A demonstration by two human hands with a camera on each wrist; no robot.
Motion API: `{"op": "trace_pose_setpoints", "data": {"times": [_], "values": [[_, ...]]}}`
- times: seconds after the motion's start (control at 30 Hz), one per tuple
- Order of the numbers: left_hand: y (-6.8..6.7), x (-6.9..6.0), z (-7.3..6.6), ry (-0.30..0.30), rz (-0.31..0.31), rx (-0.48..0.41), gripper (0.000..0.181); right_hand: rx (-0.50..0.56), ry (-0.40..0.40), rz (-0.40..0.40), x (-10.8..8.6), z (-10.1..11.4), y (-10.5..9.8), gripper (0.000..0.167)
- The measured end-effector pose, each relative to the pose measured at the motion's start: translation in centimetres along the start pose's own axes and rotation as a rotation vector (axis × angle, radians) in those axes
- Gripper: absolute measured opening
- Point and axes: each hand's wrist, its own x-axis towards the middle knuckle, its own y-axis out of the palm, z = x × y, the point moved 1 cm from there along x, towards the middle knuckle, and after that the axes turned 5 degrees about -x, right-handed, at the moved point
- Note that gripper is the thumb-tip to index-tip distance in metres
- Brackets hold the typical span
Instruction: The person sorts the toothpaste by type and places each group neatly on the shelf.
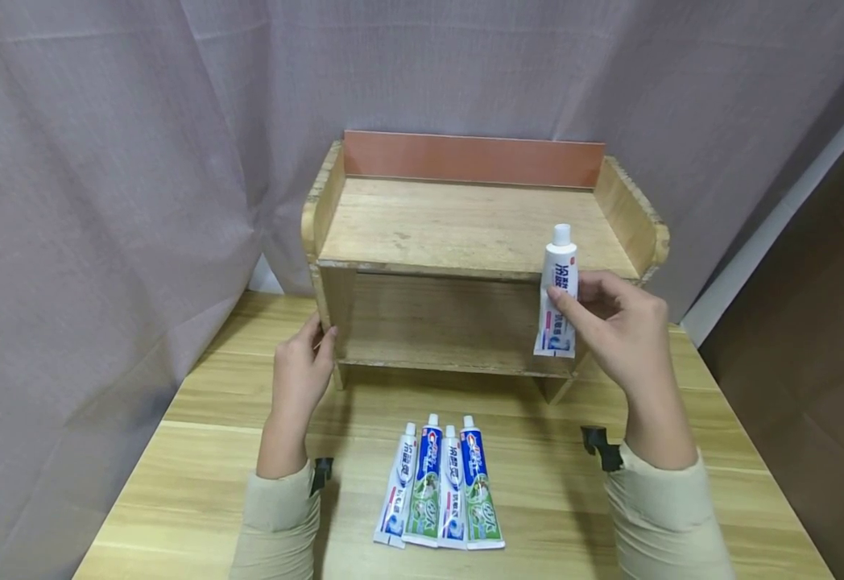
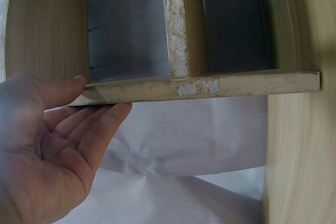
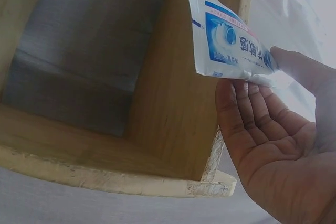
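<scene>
- Saw at the far left a creased grey-mauve cloth curtain [image 1: 88, 201], hung also behind the shelf, and a pale wood-grain table [image 1: 190, 475] below.
- Found the left hand [image 1: 301, 374], in a long beige sleeve [image 1: 275, 515], at the left side panel of a light wooden shelf [image 1: 465, 229] with 2 boards.
- Pinched that panel between the thumb, on the inner side, and nearly straight fingers, on the outer face, parted only by the panel's thickness.
- Noted the shelf upright on the table, with chipped front edges and a flat reddish-brown strip [image 1: 474, 159] along the top back.
- Counted 4 capped tubes lying before the shelf, bunched in a slight fan, with caps toward it: from left, 1 white-and-blue tube [image 1: 399, 487], 1 blue-and-green tube [image 1: 427, 483], then 1 more of each.
- Held a 5th, a white plastic tube with blue print [image 1: 558, 326], upright and cap up, before the shelf's right part, off the table.
- Gripped it with the right hand [image 1: 628, 334], with the thumb on the printed front and fingers behind, parted by the tube's thickness.
- Could not tell of any contact between tube and shelf.
- Saw at the far right a dark brown surface [image 1: 813, 217].
</scene>
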Motion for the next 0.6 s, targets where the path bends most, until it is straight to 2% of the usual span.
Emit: {"op": "trace_pose_setpoints", "data": {"times": [0.6], "values": [[-0.1,-0.1,-0.2,0.002,0.004,-0.003,0.036,-0.043,-0.024,0.0,1.6,0.6,-0.2,0.023]]}}
